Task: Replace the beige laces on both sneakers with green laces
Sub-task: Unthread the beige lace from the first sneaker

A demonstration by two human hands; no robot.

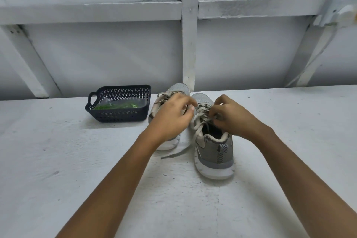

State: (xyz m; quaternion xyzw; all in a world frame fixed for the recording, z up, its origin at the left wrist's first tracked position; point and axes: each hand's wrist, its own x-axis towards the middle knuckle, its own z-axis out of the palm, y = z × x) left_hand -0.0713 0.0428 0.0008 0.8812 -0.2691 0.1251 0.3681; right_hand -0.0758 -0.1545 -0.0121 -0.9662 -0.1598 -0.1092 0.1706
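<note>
Two grey sneakers stand side by side on the white table, heels toward me. The right sneaker (214, 150) carries beige laces (199, 121), loosened, with one end trailing onto the table. My right hand (231, 116) pinches the laces at the top eyelets. My left hand (173, 116) hovers over the left sneaker (174, 88), hiding most of it, its fingers curled toward the right sneaker's laces; whether it holds a lace I cannot tell. Green laces (117, 105) lie in a clear wrapper inside the dark basket.
The dark lattice basket (96, 100) sits left of the sneakers near the table's back edge. Behind the table rises a white wall (116, 54) with a wooden frame. White tabletop (58, 160) spreads in front and to both sides.
</note>
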